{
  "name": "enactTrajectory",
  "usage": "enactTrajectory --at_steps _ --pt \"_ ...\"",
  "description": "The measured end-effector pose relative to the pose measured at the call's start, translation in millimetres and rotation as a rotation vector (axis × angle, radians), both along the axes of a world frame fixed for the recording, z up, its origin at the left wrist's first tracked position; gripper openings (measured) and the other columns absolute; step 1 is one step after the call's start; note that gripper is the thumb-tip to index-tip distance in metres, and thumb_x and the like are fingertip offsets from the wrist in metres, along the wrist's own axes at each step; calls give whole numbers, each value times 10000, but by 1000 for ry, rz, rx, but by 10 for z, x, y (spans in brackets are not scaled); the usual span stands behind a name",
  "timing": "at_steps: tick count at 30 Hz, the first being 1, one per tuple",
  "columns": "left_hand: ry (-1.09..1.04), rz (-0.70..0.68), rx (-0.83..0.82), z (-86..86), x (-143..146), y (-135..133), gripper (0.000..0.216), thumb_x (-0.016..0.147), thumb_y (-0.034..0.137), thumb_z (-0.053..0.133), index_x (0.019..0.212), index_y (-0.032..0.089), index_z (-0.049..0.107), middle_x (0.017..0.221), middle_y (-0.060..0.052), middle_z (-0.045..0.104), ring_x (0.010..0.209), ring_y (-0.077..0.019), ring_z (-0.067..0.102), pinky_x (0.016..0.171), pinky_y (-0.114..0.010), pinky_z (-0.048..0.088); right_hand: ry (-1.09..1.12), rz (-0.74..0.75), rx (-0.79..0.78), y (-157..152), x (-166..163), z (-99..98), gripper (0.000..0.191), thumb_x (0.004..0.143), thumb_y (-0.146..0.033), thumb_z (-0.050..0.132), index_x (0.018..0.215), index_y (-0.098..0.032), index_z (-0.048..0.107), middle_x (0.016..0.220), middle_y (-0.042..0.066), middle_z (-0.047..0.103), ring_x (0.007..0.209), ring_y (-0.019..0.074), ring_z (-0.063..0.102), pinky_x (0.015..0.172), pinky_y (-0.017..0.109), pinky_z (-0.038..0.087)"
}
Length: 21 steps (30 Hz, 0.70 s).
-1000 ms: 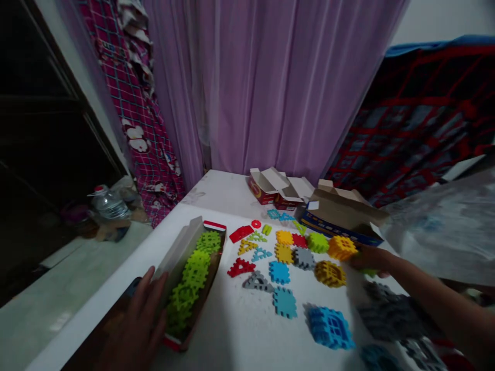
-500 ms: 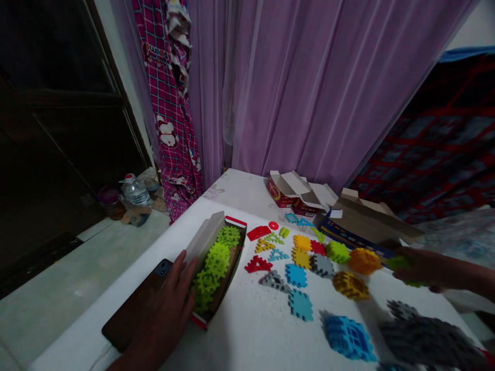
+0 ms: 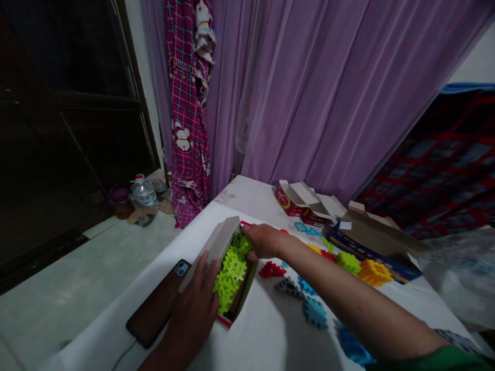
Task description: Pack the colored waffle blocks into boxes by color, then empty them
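While my left hand (image 3: 195, 304) spreads its fingers against the flap (image 3: 223, 238) of a box (image 3: 224, 321), my right hand (image 3: 263, 241) curls over green blocks (image 3: 234, 265) inside; its hold I cannot tell. Beside them on the tabletop (image 3: 259, 335) lies a phone (image 3: 154, 305).

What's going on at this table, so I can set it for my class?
A person has both bare hands at a narrow open box with green pieces in it. The right hand is at the far end, over the pieces; its exact grip is hidden. The left hand lies along the open flap, fingers spread. A phone lies beside it on the table. More coloured pieces lie outside the box, near a blue box.
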<state>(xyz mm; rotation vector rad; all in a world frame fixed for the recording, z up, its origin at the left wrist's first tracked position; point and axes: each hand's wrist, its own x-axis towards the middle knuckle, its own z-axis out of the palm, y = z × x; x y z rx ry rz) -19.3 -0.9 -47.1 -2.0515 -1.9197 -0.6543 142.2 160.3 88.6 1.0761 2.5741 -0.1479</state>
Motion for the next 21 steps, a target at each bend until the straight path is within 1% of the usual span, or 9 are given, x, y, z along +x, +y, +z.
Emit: enactTrajectory --at_steps 4,7,10,15,18,21 --pt "37 8 52 45 34 -11 617 853 120 416 1460 187 325 1557 -139 300 1247 -243 549 834 -292 558 -40 45 6 53 -150 -123 717 692 -309 742 1326 -101 479 1224 201 632 1101 292 629 874 316 487" --pt "45 12 64 78 35 -16 571 842 123 430 1412 157 410 1541 -149 330 1258 -266 537 848 -308 552 -55 48 -14 83 -161 -170 756 690 -318 759 1359 -128 462 1254 183 622 1123 284 621 887 304 479" --pt "27 15 50 93 36 -18 552 849 133 437 1401 159 430 1530 -146 351 1282 -262 512 872 -306 539 -10 28 -33 172 -97 -196 750 690 -340 759 1357 -161 467 1209 154 656 1104 281 631 880 305 476" --pt "-14 -14 89 83 46 -11 550 855 119 407 1404 146 425 1530 -144 347 1305 -252 487 917 -298 505 28 -49 51 384 39 -206 717 698 -361 730 1334 -156 473 1173 153 671 1061 277 645 848 303 476" --pt "-10 1 89 70 44 -7 554 851 119 412 1403 158 430 1534 -139 343 1309 -265 483 946 -325 488 32 -12 72 415 14 -241 670 703 -345 728 1300 -147 498 1164 156 669 1052 272 645 846 301 473" --pt "1 7 73 66 40 -8 543 849 125 417 1390 165 446 1548 -137 319 1294 -269 499 934 -337 499 52 30 86 369 -76 -315 627 721 -329 718 1284 -146 512 1181 153 654 1062 260 632 860 298 467"
